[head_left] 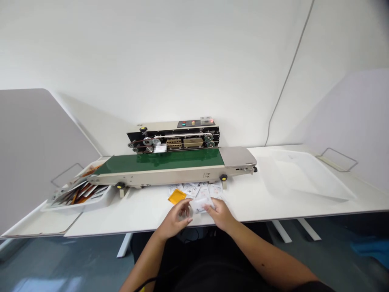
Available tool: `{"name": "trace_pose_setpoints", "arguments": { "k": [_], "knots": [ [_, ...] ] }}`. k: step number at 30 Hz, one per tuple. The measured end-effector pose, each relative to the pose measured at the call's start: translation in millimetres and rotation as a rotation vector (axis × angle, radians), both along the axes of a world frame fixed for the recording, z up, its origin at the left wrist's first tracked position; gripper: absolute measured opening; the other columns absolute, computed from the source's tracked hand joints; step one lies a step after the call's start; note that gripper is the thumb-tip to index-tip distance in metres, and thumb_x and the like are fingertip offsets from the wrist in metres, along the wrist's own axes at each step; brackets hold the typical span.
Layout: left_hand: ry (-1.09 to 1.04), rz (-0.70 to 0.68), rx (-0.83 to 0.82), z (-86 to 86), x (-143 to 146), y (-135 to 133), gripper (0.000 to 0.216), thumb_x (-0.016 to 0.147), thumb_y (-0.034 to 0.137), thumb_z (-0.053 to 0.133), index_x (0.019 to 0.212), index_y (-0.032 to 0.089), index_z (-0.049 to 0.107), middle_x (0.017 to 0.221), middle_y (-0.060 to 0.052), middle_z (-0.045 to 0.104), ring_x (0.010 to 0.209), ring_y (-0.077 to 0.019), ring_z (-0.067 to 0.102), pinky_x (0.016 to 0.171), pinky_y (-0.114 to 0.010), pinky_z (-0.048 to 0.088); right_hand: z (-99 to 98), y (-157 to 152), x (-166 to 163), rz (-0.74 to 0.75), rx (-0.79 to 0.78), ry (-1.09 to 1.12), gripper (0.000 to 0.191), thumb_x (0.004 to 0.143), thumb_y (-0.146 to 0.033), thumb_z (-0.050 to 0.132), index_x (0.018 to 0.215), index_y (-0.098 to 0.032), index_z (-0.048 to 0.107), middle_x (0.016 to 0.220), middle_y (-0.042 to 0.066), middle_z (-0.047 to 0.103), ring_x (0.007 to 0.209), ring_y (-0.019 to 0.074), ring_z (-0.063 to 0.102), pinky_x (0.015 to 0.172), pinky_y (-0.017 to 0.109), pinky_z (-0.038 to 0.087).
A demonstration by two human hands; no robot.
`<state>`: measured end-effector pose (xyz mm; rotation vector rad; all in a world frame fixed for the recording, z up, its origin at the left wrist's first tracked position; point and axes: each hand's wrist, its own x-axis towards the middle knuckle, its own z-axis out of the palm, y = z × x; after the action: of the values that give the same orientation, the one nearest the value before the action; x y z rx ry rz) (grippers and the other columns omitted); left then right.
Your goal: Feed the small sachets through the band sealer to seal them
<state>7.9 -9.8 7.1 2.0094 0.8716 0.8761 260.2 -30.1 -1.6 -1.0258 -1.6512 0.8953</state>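
a small packaging workstation, workshop-like rather than domestic. straight ahead of the left hand [175, 221] and right hand [221, 214], a band sealer [173, 138] with a green conveyor belt [158, 161] stands on a long white bench [100, 219]. small white sachets [197, 190] lie just beyond the hands. farther left sits a tray of packets [91, 205], and white partition panels [36, 154] flank the bench.

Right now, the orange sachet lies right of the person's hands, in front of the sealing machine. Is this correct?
No: the head view shows the orange sachet to the left, beyond the left hand, not right of the right hand, in front of the sealing machine.
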Motion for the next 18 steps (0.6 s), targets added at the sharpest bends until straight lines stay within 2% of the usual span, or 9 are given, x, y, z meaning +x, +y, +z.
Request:
{"name": "trace_pose_setpoints", "arguments": {
  "k": [3,5,7,9,15,18],
  "knots": [
    [-0.054,0.086,-0.099,-7.5,-0.2,2.2,0.043,0.095,0.048,0.067,0.127,0.019,0.062,0.114,-0.012,0.071,0.1,-0.0247,0.067,0.089,-0.037,0.054,-10.7,4.8,-25.3,0.072,-0.111,0.036,0.032,0.097,-0.05,0.062,0.103,-0.02,0.071,0.078,0.002,0.071,0.072,0.0191,0.065,0.069,0.032,0.053],
    [-0.155,0.158,-0.161,-13.1,0.0,4.4,0.042,0.094,0.05,0.067,0.123,0.019,0.062,0.113,-0.012,0.072,0.101,-0.0256,0.069,0.087,-0.037,0.055,-17.5,5.9,-30.4,0.083,-0.145,0.083,0.036,0.097,-0.047,0.062,0.124,-0.022,0.065,0.078,0.001,0.071,0.069,0.0178,0.063,0.068,0.032,0.052],
    [-0.265,0.21,-0.237,-18.0,0.1,6.4,0.047,0.092,0.052,0.07,0.124,0.019,0.058,0.1,-0.009,0.073,0.087,-0.0235,0.07,0.075,-0.033,0.055,-21.0,5.7,-28.5,0.091,-0.173,0.12,0.051,0.098,-0.042,0.059,0.146,-0.026,0.05,0.078,-0.001,0.071,0.066,0.0166,0.061,0.068,0.032,0.051],
    [-0.342,0.225,-0.299,-21.9,-0.1,7.7,0.048,0.089,0.05,0.073,0.122,0.02,0.055,0.086,-0.005,0.072,0.074,-0.0203,0.068,0.066,-0.029,0.052,-21.6,4.7,-24.2,0.093,-0.191,0.121,0.059,0.098,-0.038,0.058,0.153,-0.027,0.041,0.075,-0.002,0.068,0.063,0.0156,0.057,0.066,0.031,0.049],
    [-0.401,0.198,-0.359,-25.0,0.9,6.9,0.045,0.088,0.048,0.076,0.111,0.022,0.047,0.064,0.007,0.057,0.054,-0.0111,0.052,0.055,-0.021,0.038,-19.5,3.1,-20.0,0.036,-0.184,0.187,0.037,0.092,-0.038,0.063,0.126,-0.025,0.056,0.087,-0.001,0.059,0.076,0.0154,0.059,0.072,0.029,0.049],
    [-0.332,0.128,-0.387,-21.8,1.4,3.8,0.043,0.089,0.049,0.075,0.107,0.023,0.045,0.062,0.01,0.051,0.05,-0.0086,0.044,0.052,-0.019,0.032,-11.9,3.8,-18.1,0.094,-0.23,0.12,0.04,0.092,-0.037,0.062,0.129,-0.024,0.056,0.089,0.0,0.063,0.074,0.0151,0.059,0.07,0.029,0.048]
  ]
}}
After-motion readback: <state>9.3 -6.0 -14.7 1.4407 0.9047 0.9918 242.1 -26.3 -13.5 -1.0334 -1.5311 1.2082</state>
